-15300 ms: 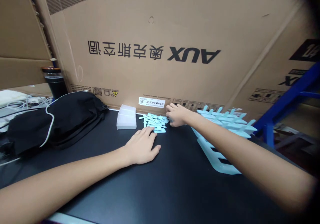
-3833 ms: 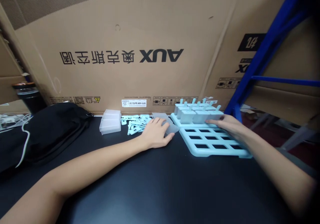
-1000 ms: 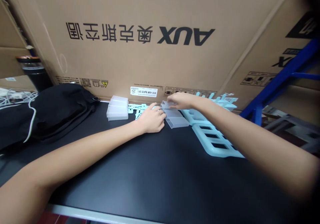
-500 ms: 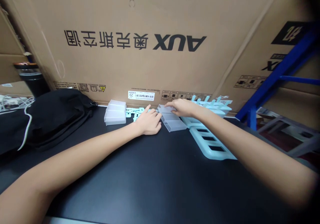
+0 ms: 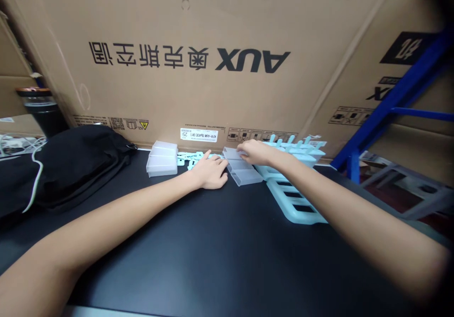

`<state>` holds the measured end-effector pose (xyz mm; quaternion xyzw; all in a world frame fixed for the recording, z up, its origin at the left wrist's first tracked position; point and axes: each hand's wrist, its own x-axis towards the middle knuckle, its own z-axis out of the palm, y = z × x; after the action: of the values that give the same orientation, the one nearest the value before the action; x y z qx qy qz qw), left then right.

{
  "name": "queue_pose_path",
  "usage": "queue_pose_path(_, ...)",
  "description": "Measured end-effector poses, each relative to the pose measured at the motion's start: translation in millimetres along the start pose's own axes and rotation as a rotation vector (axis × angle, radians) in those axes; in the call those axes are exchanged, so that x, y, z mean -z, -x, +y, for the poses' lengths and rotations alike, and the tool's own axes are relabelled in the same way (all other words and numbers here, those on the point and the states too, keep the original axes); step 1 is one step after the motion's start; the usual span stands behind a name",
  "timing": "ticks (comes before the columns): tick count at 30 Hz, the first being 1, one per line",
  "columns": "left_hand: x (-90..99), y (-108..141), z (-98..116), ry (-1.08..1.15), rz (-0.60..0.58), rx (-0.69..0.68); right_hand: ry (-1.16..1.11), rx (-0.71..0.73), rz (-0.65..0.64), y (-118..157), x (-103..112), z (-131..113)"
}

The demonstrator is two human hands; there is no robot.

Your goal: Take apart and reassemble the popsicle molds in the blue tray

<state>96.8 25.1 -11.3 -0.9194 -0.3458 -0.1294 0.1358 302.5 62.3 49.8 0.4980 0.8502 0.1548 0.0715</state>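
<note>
A row of clear plastic boxes (image 5: pixel 244 169) lies on the black table, with its near end toward me. My right hand (image 5: pixel 257 152) reaches over the far part of this row, its fingers bent down and closed on a box. To the left, my left hand (image 5: pixel 212 172) rests low over the table, thumb apart and fingers stretched toward the row's left edge. Behind that hand lie small light-blue plastic pieces (image 5: pixel 184 158), partly covered by it. A second group of clear plastic boxes (image 5: pixel 162 158) stands farther left.
Light-blue plastic frames (image 5: pixel 296 202) with slots and upright prongs lie at the right, partly under my right forearm. A large cardboard carton (image 5: pixel 198 95) walls off the back. On the left are a black bag (image 5: pixel 81 161) and a dark bottle (image 5: pixel 44 111). A blue metal rack (image 5: pixel 386 114) stands right.
The fingers of my right hand have curled in and shifted slightly to the right over the clear boxes. My left hand stays nearly in place. The view has shifted a little.
</note>
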Motion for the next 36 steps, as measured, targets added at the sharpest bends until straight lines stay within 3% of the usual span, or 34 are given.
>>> queue_pose_path(7, 0.2, 0.7, 1.7, -0.016, -0.010, 0.042, -0.017, -0.081, 0.072, 3.2, 11.3, -7.2)
queue_pose_path(10, -0.8, 2.4, 2.6, -0.046, 0.006, 0.090, -0.062, -0.131, 0.305, 26.3, 29.9, -9.4)
queue_pose_path(13, -0.6, 4.0, 4.1, -0.070, 0.036, 0.120, -0.119, -0.203, 0.594, 66.6, 42.2, -3.8)
queue_pose_path(17, -0.2, 6.1, 6.5, -0.122, 0.068, 0.148, -0.172, -0.435, 0.743, 120.1, 22.7, 25.4)
queue_pose_path(20, 0.6, 7.3, 9.0, -0.155, 0.108, 0.172, -0.271, -0.631, 0.547, 140.5, -11.3, 52.8)
queue_pose_path(24, 7.5, 11.2, 15.4, -0.177, 0.155, 0.163, -0.450, -0.714, 0.233, 141.4, -43.5, 68.3)
queue_pose_path(27, 19.2, 24.9, 23.2, -0.178, 0.203, 0.105, -0.490, -0.818, 0.099, 134.4, -47.5, 64.9)
queue_pose_path(30, 34.5, 53.9, 31.1, -0.134, 0.198, 0.025, -0.467, -0.864, 0.026, 129.5, -44.9, 61.0)
queue_pose_path(36, 63.9, 121.6, 36.1, 0.036, 0.051, 0.041, -0.350, -0.887, -0.057, 127.0, -41.6, 55.3)
